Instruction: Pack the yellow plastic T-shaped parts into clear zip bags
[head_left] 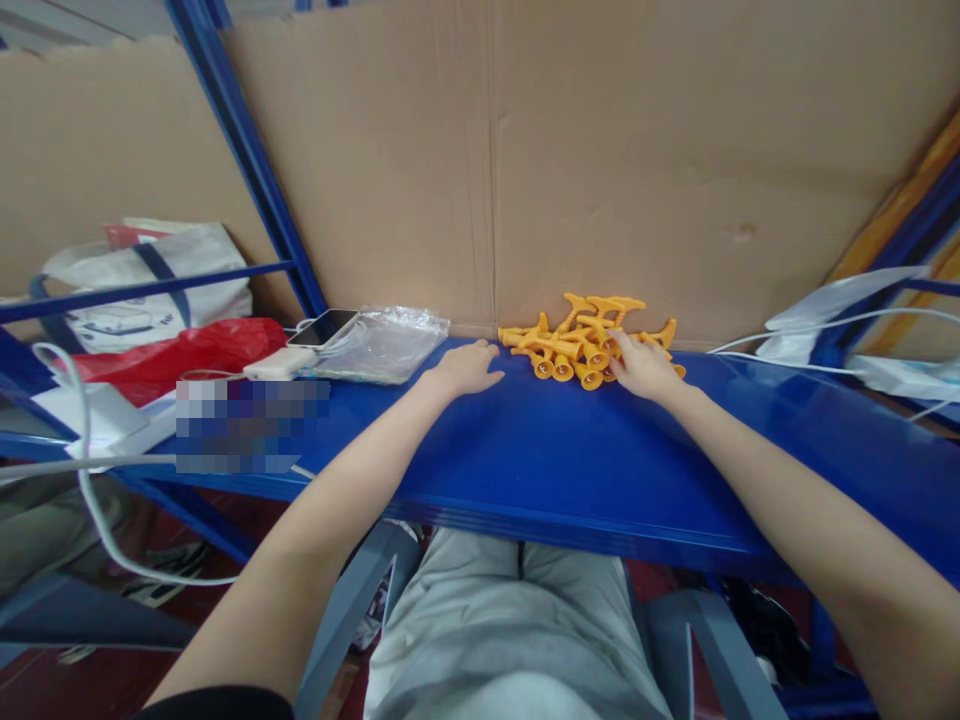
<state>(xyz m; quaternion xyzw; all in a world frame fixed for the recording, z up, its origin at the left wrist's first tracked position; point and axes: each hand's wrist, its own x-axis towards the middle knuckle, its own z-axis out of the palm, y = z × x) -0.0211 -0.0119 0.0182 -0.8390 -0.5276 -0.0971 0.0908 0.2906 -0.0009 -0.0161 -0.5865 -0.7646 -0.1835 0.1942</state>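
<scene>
Grey-trousered knees (517,620) sit under blue shelf (570,460); both hands' fingers spread, right hand (643,368) touching orange parts (581,345).

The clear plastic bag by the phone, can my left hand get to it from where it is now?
Probably yes. The left hand rests on the blue shelf, beside the clear plastic bag, with only bare shelf between them.

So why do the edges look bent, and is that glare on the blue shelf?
Head view: the wide lens bows the shelf and the frame posts outward; soft sheen streaks the blue surface near the right hand; the orange parts look sharp; a pixelated patch masks something at left.
</scene>
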